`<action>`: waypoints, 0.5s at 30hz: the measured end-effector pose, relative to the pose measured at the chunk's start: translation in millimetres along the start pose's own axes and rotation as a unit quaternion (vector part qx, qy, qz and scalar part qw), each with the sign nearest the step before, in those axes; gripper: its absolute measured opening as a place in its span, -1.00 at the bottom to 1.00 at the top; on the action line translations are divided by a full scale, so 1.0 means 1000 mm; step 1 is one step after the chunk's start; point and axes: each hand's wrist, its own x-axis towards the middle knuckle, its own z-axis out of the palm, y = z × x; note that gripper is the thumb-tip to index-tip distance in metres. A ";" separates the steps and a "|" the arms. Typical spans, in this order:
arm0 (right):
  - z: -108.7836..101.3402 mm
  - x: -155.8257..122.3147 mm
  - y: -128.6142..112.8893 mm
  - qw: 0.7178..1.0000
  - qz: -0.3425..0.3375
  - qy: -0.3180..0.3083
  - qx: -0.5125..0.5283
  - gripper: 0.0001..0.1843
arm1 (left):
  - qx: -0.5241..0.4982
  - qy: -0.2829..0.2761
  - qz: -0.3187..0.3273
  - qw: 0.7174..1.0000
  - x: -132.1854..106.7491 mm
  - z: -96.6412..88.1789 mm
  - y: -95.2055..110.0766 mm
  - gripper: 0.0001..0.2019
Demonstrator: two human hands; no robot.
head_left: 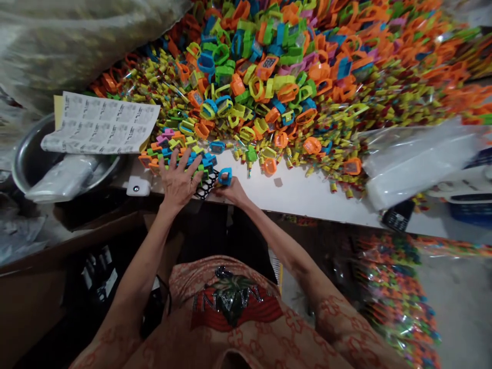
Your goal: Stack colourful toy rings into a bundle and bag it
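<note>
My left hand (180,180) lies with its fingers spread over a tight cluster of small coloured toy watches (165,148) near the table's front edge. My right hand (233,190) is closed at the edge, with a blue toy watch (225,176) at its fingertips. Between the two hands lies a black-and-white patterned piece (206,185); I cannot tell what it is. Just beyond the cluster sits another blue toy watch (217,147). Part of the cluster is hidden beneath my left fingers.
A large heap of toy watches (265,66) and small yellow-capped tubes covers the back of the white table (307,197). At left, a label sheet (102,123) rests over a metal bowl (19,164), near a small white device (138,186). Clear plastic bags (418,164) lie at right.
</note>
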 end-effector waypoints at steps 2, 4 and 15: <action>0.015 0.000 0.002 1.000 -0.023 -0.014 -0.006 -0.80 | -0.001 -0.002 -0.013 1.000 0.002 0.003 0.001 -0.41; 0.024 -0.001 0.004 0.998 -0.046 -0.021 -0.029 -0.81 | -0.007 0.002 -0.017 1.000 0.002 0.006 0.001 -0.37; 0.038 -0.015 0.018 0.921 -0.143 -0.031 -0.362 -0.92 | -0.027 0.000 -0.026 0.999 0.000 0.007 0.001 -0.36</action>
